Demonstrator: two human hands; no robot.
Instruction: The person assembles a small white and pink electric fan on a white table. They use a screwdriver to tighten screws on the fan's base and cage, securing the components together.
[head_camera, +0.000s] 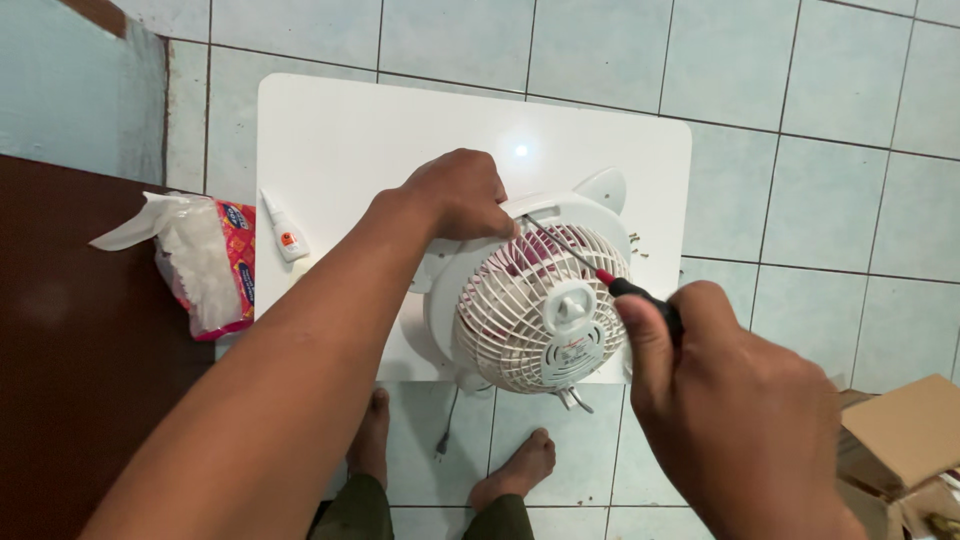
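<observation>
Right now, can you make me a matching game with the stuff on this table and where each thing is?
Things:
1. white round plastic fan
2. red-and-black-handled screwdriver
3. small white glue tube
4. pack of white tissues

Places:
A. hanging over the table's left edge
B. in the right hand
C. flat on the table, left of the fan
D. under the left hand

Pairs: 1-D, 2-B, 3-C, 4-A

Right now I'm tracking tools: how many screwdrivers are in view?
1: the screwdriver in the right hand, its tip at the fan rim beside the left hand. Others may be hidden.

White fan (545, 315), red-and-black screwdriver (615, 283), pale green tiled floor (800, 100)
</observation>
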